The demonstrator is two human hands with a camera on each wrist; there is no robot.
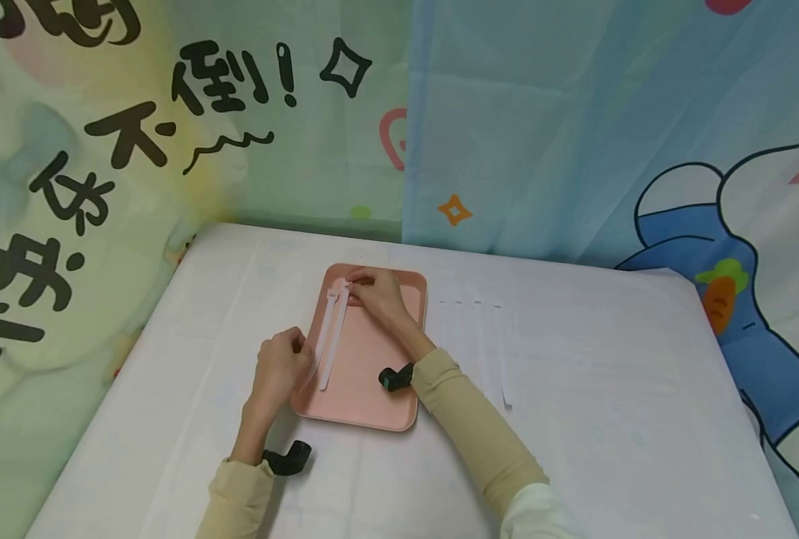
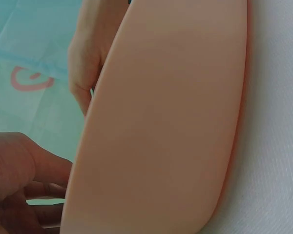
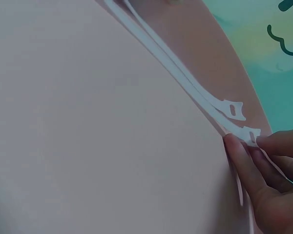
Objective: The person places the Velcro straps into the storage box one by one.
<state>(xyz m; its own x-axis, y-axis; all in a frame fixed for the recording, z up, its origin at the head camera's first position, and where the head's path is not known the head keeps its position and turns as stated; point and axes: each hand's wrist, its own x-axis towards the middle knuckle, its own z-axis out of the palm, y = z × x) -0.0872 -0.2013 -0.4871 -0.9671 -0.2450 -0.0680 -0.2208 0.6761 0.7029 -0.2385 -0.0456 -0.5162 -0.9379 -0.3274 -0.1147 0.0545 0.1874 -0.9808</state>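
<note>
A pink tray [image 1: 368, 404] lies on the white table. Inside it, along the left side, are two white slotted straps; the outer strap [image 3: 234, 110] lies beside the inner strap [image 3: 185, 87]. My right hand [image 1: 377, 296] reaches over the tray's far end and pinches the inner strap's slotted head between thumb and fingers. At the tray's left rim is my left hand [image 1: 283, 367], fingers bent down beside the outer strap's near end. In the left wrist view the rim hides this hand's [image 2: 19, 180] fingertips, and I cannot tell whether they grip anything.
To the right of the tray, several more white straps [image 1: 483, 344] lie side by side on the white table [image 1: 615, 419]. A printed cloth [image 1: 527, 135] hangs behind the table's far edge. Black wrist mounts [image 1: 287, 458] sit at both wrists.
</note>
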